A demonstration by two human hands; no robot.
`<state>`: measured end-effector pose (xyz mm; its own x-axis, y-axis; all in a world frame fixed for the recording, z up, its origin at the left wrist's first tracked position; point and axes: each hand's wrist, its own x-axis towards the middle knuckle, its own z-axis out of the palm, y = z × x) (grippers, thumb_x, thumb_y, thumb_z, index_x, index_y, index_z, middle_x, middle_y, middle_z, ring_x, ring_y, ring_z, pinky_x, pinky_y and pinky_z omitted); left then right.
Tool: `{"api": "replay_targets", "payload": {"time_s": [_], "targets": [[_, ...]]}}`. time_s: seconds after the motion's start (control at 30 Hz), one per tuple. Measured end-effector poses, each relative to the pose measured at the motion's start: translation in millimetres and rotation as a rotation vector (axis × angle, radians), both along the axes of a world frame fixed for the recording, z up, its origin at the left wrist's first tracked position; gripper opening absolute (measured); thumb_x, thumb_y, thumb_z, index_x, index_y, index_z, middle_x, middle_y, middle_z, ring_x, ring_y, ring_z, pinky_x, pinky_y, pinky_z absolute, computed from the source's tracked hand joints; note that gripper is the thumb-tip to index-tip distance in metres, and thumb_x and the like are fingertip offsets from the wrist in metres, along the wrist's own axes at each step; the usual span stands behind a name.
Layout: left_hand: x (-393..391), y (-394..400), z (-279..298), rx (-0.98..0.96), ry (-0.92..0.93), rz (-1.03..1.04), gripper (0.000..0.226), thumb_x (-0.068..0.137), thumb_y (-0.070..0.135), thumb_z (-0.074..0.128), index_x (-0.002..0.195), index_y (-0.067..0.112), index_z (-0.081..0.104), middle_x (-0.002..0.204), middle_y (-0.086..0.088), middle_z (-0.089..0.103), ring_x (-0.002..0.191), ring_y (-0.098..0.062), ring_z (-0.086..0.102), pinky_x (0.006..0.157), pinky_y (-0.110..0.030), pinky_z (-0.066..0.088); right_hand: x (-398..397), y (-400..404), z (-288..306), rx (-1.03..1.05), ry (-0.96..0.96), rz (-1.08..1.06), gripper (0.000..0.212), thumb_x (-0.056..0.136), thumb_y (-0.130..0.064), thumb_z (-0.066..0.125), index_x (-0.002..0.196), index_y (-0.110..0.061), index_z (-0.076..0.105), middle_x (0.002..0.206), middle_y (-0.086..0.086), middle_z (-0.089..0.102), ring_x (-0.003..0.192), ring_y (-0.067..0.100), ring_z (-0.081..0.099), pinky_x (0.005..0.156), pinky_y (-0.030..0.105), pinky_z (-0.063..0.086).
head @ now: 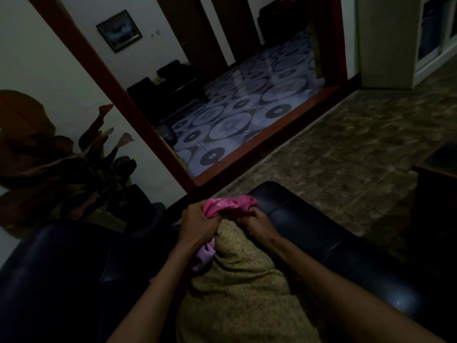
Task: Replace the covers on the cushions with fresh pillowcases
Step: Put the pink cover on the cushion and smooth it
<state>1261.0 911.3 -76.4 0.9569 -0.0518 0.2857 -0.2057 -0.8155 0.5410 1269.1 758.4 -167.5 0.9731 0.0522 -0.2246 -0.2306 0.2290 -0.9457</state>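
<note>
Gathering the pink case (228, 205) at the far end of the cushion (237, 276), which lies lengthwise on the dark sofa (321, 224) betw. the forearms. Left hand (197, 225) is fisted round bunched pink cloth, w/ a paler fold hanging below it; right hand (254, 222) pinches the other side of the bunch. Looks like the opening is being set over the cushion end. Best: spread both grips apart, hook each corner first, then draw the case evenly toward the body.

dark sofa (321, 233) | potted plant (57, 164) | framed picture (119, 30) | patterned floor (247, 100)
</note>
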Motion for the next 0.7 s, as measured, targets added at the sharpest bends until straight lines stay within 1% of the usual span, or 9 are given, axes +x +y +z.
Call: {"api": "replay_targets", "payload": {"time_s": [0.07,0.17,0.27,0.33,0.43,0.5,0.53,0.6,0.7], "targets": [[1.7,-1.4,0.2,-0.003,0.012,-0.007,0.017,0.078,0.031,0.075,0.091,0.021,0.078,0.083,0.005,0.077,0.085,-0.011,0.073,0.076,-0.038,0.059,0.8,3.5,1.0,-0.079,-0.074,0.026,0.010,0.089,-0.014,0.069,0.091,-0.011,0.060,0.066,0.003,0.061,0.051,0.010,0.052,0.049,0.024,0.040],[-1.1,-2.5,4.1,-0.006,0.007,-0.044,0.023,0.077,0.033,0.075,0.098,0.024,0.080,0.088,0.014,0.076,0.087,-0.002,0.072,0.079,-0.030,0.058,2.4,6.2,1.5,-0.283,-0.152,-0.080,0.026,0.085,-0.032,0.074,0.088,-0.007,0.066,0.076,0.007,0.071,0.064,0.010,0.058,0.060,0.028,0.046],[-3.4,1.1,8.0,-0.037,0.028,-0.100,0.029,0.077,0.035,0.076,0.103,0.025,0.079,0.096,0.017,0.076,0.093,0.003,0.070,0.084,-0.022,0.055,3.6,9.6,2.4,-0.354,-0.150,-0.119,0.029,0.081,-0.041,0.069,0.077,-0.012,0.064,0.073,0.003,0.069,0.069,0.016,0.062,0.067,0.035,0.051],[-3.0,2.7,8.2,-0.055,0.056,-0.111,0.034,0.074,0.038,0.077,0.106,0.024,0.079,0.099,0.016,0.076,0.096,0.002,0.069,0.087,-0.021,0.054,2.4,11.8,5.4,-0.383,-0.143,-0.132,0.030,0.075,-0.049,0.061,0.078,-0.019,0.061,0.074,-0.001,0.069,0.073,0.021,0.067,0.069,0.036,0.054],[-0.5,3.7,5.0,-0.051,0.080,-0.079,0.031,0.076,0.037,0.081,0.103,0.022,0.079,0.096,0.013,0.077,0.095,-0.003,0.071,0.086,-0.027,0.056,1.4,9.0,13.6,-0.406,-0.180,-0.188,0.018,0.081,-0.037,0.061,0.090,-0.022,0.060,0.090,-0.001,0.070,0.084,0.021,0.066,0.076,0.035,0.052],[1.3,2.7,3.1,-0.048,0.074,-0.055,0.025,0.077,0.036,0.082,0.094,0.018,0.078,0.088,0.006,0.077,0.090,-0.010,0.073,0.079,-0.031,0.057,0.9,3.5,16.5,-0.449,-0.209,-0.202,0.009,0.083,-0.023,0.063,0.088,-0.022,0.056,0.090,0.000,0.067,0.084,0.021,0.061,0.073,0.033,0.046],[0.7,0.2,3.3,-0.045,0.070,-0.047,0.020,0.078,0.031,0.082,0.090,0.016,0.078,0.084,0.003,0.077,0.086,-0.010,0.072,0.076,-0.031,0.057,0.2,0.2,16.7,-0.473,-0.240,-0.192,0.012,0.082,-0.018,0.062,0.085,-0.022,0.052,0.087,0.000,0.064,0.082,0.020,0.059,0.070,0.032,0.042],[-0.9,-4.4,4.7,-0.033,0.055,-0.037,0.007,0.080,0.019,0.081,0.085,0.016,0.077,0.078,0.003,0.076,0.074,-0.002,0.069,0.072,-0.026,0.055,-1.9,-5.2,15.6,-0.516,-0.309,-0.147,0.021,0.079,-0.011,0.061,0.082,-0.024,0.045,0.083,-0.004,0.059,0.078,0.018,0.055,0.067,0.031,0.036],[-5.4,-9.6,6.6,0.021,0.033,-0.020,0.020,0.078,0.009,0.076,0.087,0.026,0.077,0.076,0.015,0.073,0.070,0.005,0.066,0.065,-0.012,0.050,-7.9,-10.9,12.7,-0.561,-0.351,-0.127,0.025,0.079,-0.013,0.062,0.084,-0.028,0.043,0.079,-0.010,0.056,0.075,0.016,0.056,0.064,0.032,0.038]]}}
